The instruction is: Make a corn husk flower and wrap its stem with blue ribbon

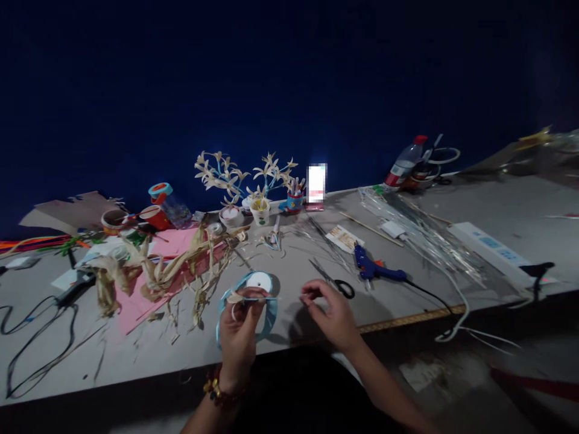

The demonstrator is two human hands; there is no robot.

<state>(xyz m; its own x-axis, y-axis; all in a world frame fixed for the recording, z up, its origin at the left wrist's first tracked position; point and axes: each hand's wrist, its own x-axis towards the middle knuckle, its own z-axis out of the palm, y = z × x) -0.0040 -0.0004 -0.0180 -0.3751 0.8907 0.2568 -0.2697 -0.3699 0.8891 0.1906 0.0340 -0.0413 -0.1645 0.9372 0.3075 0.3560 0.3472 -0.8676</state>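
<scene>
My left hand (240, 334) is closed, pinching a thin light-blue stem (265, 298) with a small pale husk flower (234, 298) at its left end. Behind and around that hand is a loop of light-blue ribbon (271, 316) with a white spool (259, 281). A little to the right, my right hand (332, 313) has its thumb and fingertips drawn together near the stem's right end. Anything between those fingertips is too small to make out. Black-handled scissors (344, 289) lie just beyond the right hand.
Dried corn husks (158, 280) lie over pink paper (131, 310) on the left. Finished-looking husk flowers (221, 172) stand in cups at the back. To the right are a blue glue gun (377, 269) with its cord, clear-wrapped sticks (420, 232), a power strip (488, 250) and a bottle (406, 163).
</scene>
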